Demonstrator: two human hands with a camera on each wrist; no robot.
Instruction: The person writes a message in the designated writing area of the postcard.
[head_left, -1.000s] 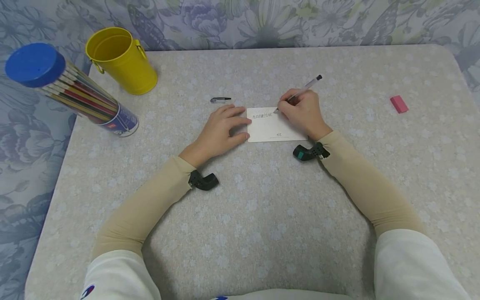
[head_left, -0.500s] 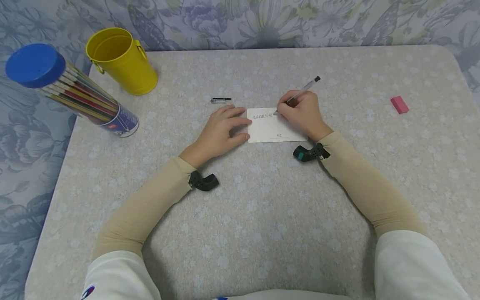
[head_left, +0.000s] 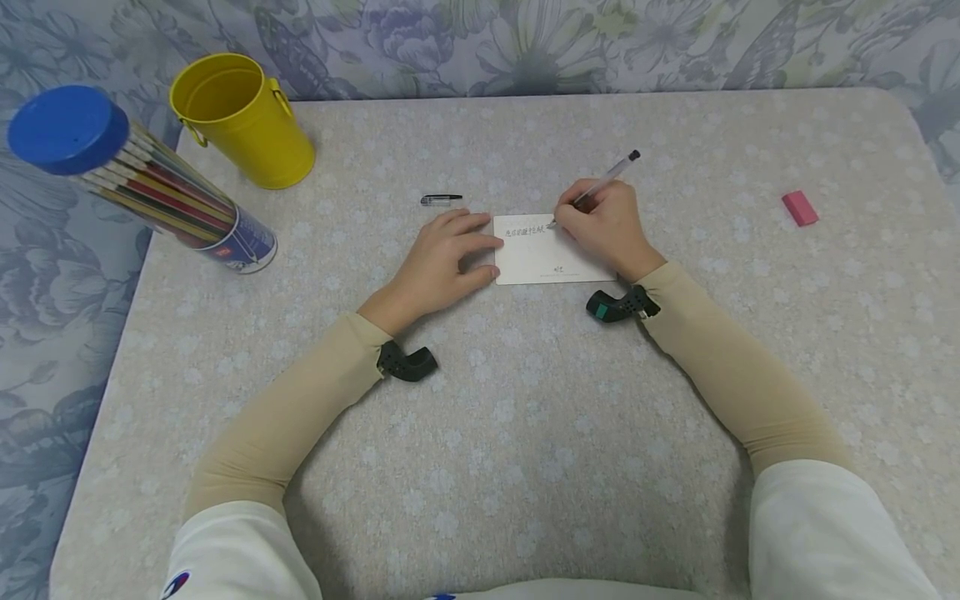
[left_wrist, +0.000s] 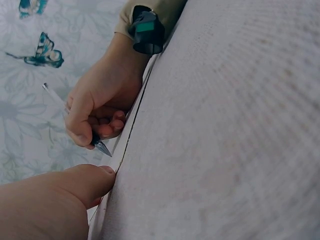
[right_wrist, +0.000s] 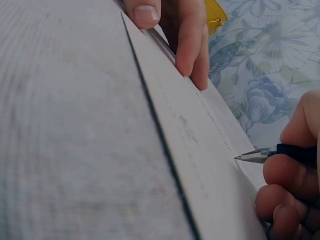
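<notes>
A white card (head_left: 532,256) lies on the table, with one line of handwriting along its upper part and small print near its bottom edge. My right hand (head_left: 603,221) pinches a pen (head_left: 611,176) with a clear barrel and black end. In the right wrist view the metal pen tip (right_wrist: 252,156) meets the card just at the end of the written line. My left hand (head_left: 444,262) lies with its fingers spread, fingertips touching the card's left edge. Beyond that hand lies a black and clear pen cap (head_left: 442,200).
A yellow bucket (head_left: 258,133) stands at the back left. Beside it is a clear tube of pencils (head_left: 176,192) with a blue lid (head_left: 69,129). A pink eraser (head_left: 800,208) lies far right on the patterned table (head_left: 510,467). Flowered wall covering (head_left: 540,46) rises behind.
The pen and right hand have shifted very slightly left, and the last written character has gained strokes. The left hand and card stay in place.
</notes>
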